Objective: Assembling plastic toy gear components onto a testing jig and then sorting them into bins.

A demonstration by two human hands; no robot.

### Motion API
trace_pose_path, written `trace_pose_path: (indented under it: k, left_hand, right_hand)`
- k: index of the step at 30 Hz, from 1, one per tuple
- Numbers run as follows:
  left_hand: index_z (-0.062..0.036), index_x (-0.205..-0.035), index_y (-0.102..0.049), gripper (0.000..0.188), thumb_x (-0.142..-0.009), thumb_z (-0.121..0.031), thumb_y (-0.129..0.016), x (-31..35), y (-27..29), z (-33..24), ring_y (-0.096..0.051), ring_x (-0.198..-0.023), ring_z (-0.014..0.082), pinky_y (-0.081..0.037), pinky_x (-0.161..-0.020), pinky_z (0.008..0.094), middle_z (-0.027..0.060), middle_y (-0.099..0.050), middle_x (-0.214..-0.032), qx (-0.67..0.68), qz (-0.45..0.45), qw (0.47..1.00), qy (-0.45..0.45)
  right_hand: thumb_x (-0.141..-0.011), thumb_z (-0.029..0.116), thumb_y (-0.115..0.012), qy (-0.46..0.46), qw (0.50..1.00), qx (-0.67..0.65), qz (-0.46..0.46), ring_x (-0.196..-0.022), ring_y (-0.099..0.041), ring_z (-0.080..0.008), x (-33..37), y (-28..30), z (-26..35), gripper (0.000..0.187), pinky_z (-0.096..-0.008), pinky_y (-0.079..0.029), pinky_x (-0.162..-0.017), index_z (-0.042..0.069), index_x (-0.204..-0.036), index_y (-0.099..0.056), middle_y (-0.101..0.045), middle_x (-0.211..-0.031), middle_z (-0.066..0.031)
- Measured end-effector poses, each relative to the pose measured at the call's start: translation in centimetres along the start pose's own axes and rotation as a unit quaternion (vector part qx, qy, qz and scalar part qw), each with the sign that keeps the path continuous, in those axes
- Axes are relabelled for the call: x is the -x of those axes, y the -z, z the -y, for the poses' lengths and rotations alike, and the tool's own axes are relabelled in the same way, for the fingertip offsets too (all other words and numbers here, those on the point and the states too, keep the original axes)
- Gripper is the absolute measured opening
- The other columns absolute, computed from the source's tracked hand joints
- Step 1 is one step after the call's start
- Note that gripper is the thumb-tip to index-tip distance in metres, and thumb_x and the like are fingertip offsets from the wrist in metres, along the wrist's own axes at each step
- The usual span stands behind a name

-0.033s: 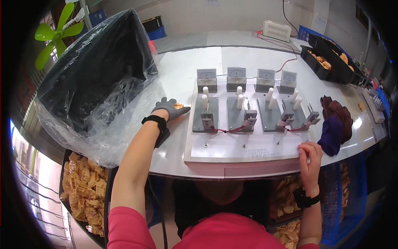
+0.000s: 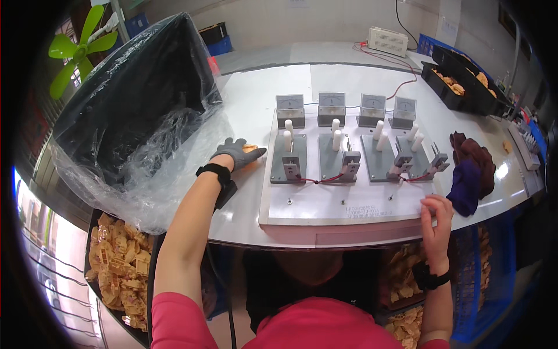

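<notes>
Tan piece [image 2: 250, 148] lies on the white surface [image 2: 250, 93], just left of the test board [image 2: 302, 210], partly covered by the left hand [image 2: 237, 153]. That hand wears a grey glove and a black wristband; its fingers are spread, with the thumb reaching toward the test board. Whether they grasp the piece or only rest over it, I cannot tell.

At the test board's front right corner is the right hand [image 2: 437, 216], bare, with a dark band at the wrist. Its fingers are released and half bent, with nothing seen in them; whether the fingertips touch the board is unclear.

Along the test board's rear edge stand four meters [image 2: 332, 105]. On the board, in front of them, are grey plates [image 2: 332, 156] bearing upright white pegs [image 2: 288, 141], with dark red wires [image 2: 317, 182] strung low between the fixtures near the front.

Right of the test board is a bundle of brown and purple cloth [image 2: 474, 168]. Left of the board, beyond the left hand, a large black container [image 2: 139, 93] leans, draped in clear plastic [image 2: 168, 174]. Well behind the board is a pale box [image 2: 388, 42] with a red cable; black trays [image 2: 465, 105] holding tan pieces sit behind and to its right.
</notes>
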State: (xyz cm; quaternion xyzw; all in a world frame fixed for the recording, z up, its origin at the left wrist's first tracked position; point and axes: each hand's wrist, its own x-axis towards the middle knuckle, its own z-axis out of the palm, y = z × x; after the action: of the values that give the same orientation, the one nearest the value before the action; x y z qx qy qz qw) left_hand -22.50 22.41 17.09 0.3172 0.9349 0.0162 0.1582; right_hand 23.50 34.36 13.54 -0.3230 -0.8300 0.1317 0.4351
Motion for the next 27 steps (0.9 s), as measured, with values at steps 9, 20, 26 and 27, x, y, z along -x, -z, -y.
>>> trace_pose_path:
  k: [9, 20, 26, 27]
  left_hand:
    - [-0.0006, -0.133, -0.052, 0.107, -0.055, -0.069, -0.079, 4.4, -0.6, 3.6, -0.069, -0.089, 0.0261, -0.058, -0.066, 0.0323, 0.0210, -0.063, -0.112, 0.096, 0.079, 0.991, -0.044]
    - [-0.0107, -0.103, -0.063, 0.047, -0.084, -0.053, -0.071, 9.8, -0.2, 7.7, -0.054, -0.056, 0.0070, -0.041, -0.045, 0.0208, 0.0004, -0.063, -0.078, 0.578, 0.098, 0.810, -0.008]
    - [-0.0108, -0.105, -0.062, 0.039, -0.092, -0.048, -0.063, 10.0, 1.7, 6.5, -0.061, -0.066, 0.0117, -0.046, -0.050, 0.0232, 0.0025, -0.066, -0.083, 0.717, 0.217, 0.659, -0.075]
    - [-0.0102, -0.105, -0.062, 0.038, -0.093, -0.046, -0.062, 9.7, 1.9, 6.3, -0.061, -0.068, 0.0121, -0.047, -0.052, 0.0233, 0.0031, -0.066, -0.084, 0.735, 0.222, 0.635, -0.084]
  right_hand:
    - [-0.084, 0.003, -0.065, 0.143, 0.960, -0.207, 0.119, -0.096, -0.058, -0.0296, -1.4, -4.5, 10.5, 0.017, -0.0390, -0.046, -0.085, 0.003, -0.101, -0.064, -0.062, -0.102, -0.0125]
    - [-0.092, 0.010, -0.061, -0.038, 0.875, -0.456, 0.156, -0.093, -0.059, -0.0207, -4.5, -14.0, 15.3, 0.039, -0.0331, -0.049, -0.081, 0.001, -0.127, -0.047, -0.060, -0.100, -0.0118]
    - [-0.093, 0.013, -0.060, -0.032, 0.875, -0.465, 0.133, -0.093, -0.060, -0.0192, -4.5, -14.2, 15.2, 0.038, -0.0317, -0.050, -0.082, 0.004, -0.129, -0.049, -0.062, -0.101, -0.0108]
    - [-0.093, 0.013, -0.061, 0.005, 0.877, -0.462, 0.133, -0.094, -0.060, -0.0200, -4.4, -14.6, 15.2, 0.038, -0.0323, -0.050, -0.085, 0.004, -0.128, -0.050, -0.062, -0.104, -0.0117]
